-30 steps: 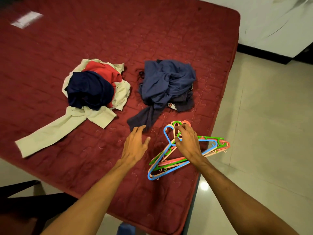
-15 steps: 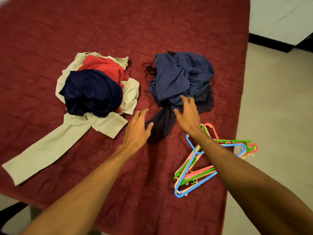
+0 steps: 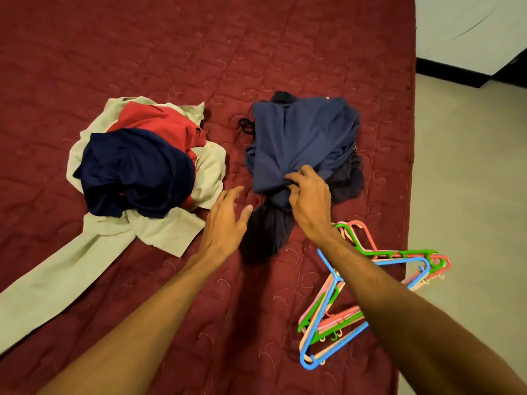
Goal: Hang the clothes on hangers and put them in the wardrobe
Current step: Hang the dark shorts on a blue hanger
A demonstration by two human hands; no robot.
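Right hand [image 3: 309,202]: fingers curled, gripping the blue garment [image 3: 302,138] on the red mattress [image 3: 199,52]
Left hand [image 3: 225,223]: fingers spread, holding nothing; beside the dark cloth [image 3: 265,232]
Hangers [image 3: 342,303]: stacked near the mattress edge

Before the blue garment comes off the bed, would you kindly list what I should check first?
1. Right hand grips blue garment: ok, fingers bunch its fabric.
2. Left hand free to help: ok, open, holding nothing.
3. Blue garment free of the dark garment under it: cannot tell, they lie tangled.
4. Hangers within reach: ok, stacked on the bed beside the right forearm.
5. One hanger singled out: not ok, all lie in one interlocked stack.
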